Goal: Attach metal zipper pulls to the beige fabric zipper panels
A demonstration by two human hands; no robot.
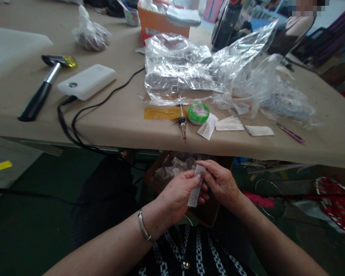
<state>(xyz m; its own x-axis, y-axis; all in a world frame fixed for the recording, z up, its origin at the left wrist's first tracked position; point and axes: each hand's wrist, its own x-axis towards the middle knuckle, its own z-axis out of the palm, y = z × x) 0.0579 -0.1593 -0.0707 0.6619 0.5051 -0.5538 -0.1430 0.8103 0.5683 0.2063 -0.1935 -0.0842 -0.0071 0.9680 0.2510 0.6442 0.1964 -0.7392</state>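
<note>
Between my two hands is a small white printed label strip (194, 193), held over the front of my lap. My left hand (178, 195), with a bracelet at its wrist, is closed on the strip, the thumb lying on its face. My right hand (221, 182) pinches at the strip's upper end; its fingertips partly hide that end. Just beyond and below my hands, a cardboard box (214, 214) holds many small clear packets (175, 165). On the table edge lie a soldering iron (183, 126), a green round tub (198, 113), and several white labels (229, 124).
A hammer (43, 86), a white power bank (87, 82) with black cables, and a tied plastic bag (92, 34) lie on the table's left. Crumpled clear plastic bags (184, 69) cover its middle. Purple-handled tweezers (290, 133) lie rightward. A person (299, 30) sits behind.
</note>
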